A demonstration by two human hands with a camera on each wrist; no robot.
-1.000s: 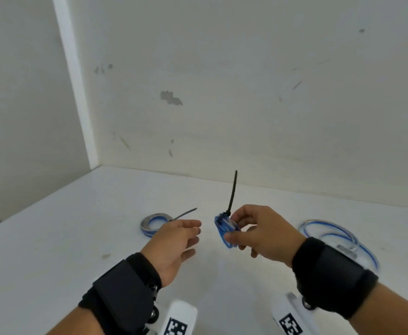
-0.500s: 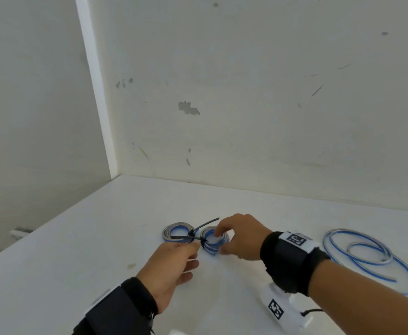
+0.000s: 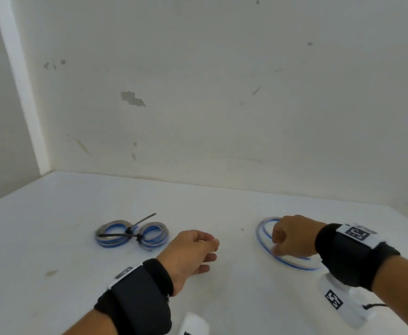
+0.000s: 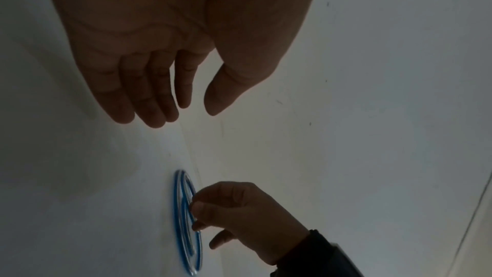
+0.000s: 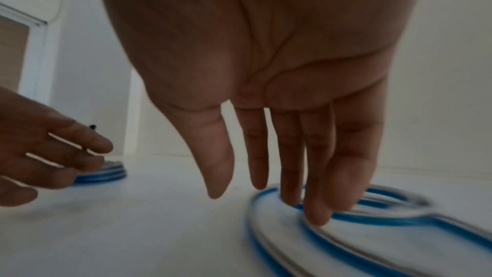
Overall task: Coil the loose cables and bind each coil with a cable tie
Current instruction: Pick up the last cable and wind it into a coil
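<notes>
Two small blue-and-grey coils lie side by side on the white table [image 3: 53,213]: the left coil [image 3: 106,234] and the right coil [image 3: 159,235], each bound by a black cable tie [image 3: 137,224] with its tail sticking out. My left hand [image 3: 212,250] hovers just right of them, fingers relaxed and holding nothing [image 4: 191,108]. Further right lies a loose blue cable [image 3: 258,234] in wide loops. My right hand [image 3: 276,247] reaches down onto it, and its straight fingertips [image 5: 317,218] touch the cable [image 5: 372,220]; the thumb stands apart.
The table sits in a corner, with white walls behind and on the left. White tagged camera mounts hang under both wrists [image 3: 336,301]. Bare tabletop lies between the coils and the loose cable.
My right hand set the second tied coil down beside the first, then moved right onto the loose cable. My left hand drew back from the coils.
</notes>
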